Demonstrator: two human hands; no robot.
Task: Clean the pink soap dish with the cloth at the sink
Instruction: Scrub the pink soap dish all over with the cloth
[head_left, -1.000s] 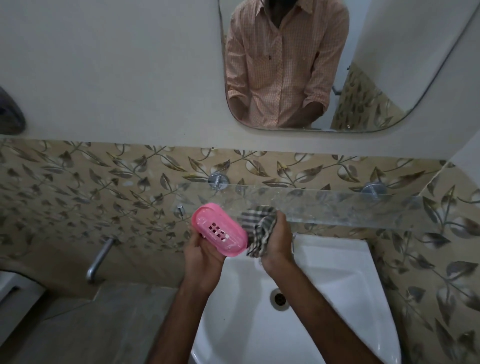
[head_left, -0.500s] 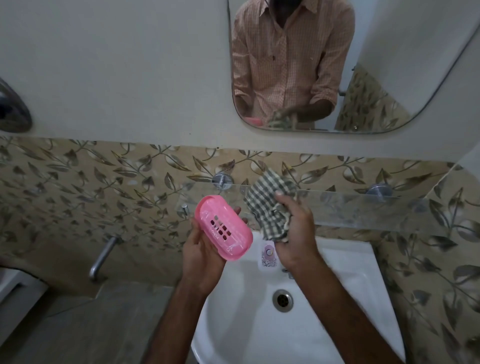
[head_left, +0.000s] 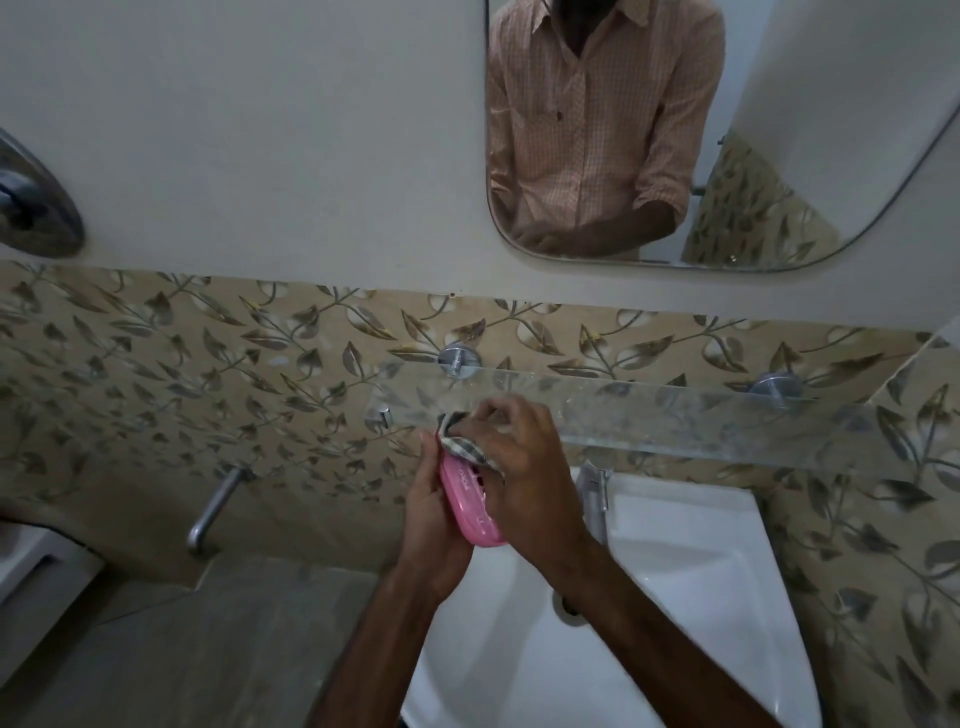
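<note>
Left hand (head_left: 434, 525) has its fingers wrapped round the pink oval plastic soap dish (head_left: 467, 506), holding it on edge w/ the slotted face showing. Right hand (head_left: 524, 478) is curled round the bunched grey-and-white checked cloth (head_left: 464, 450) and presses it onto the dish's upper end, so cloth + dish are touching. The right hand covers a good bit of the dish too. Whole lot is up in the air by the back-left corner of the white ceramic sink (head_left: 685, 571), not resting on anything.

Chrome sink tap (head_left: 597, 491) sits at the sink's back edge, just right of the right hand. Drain hole (head_left: 569, 605) is partly hidden by the right forearm. Clear glass shelf (head_left: 675, 421) on chrome pegs runs along the leaf-pattern wall tiles (head_left: 208, 364) above the sink's back edge, right behind the hands. Another chrome wall spout (head_left: 213, 509) sticks out of the tiles well left of the sink. Rounded mirror (head_left: 810, 104) higher up shows a person in an orange checked shirt (head_left: 597, 130).
</note>
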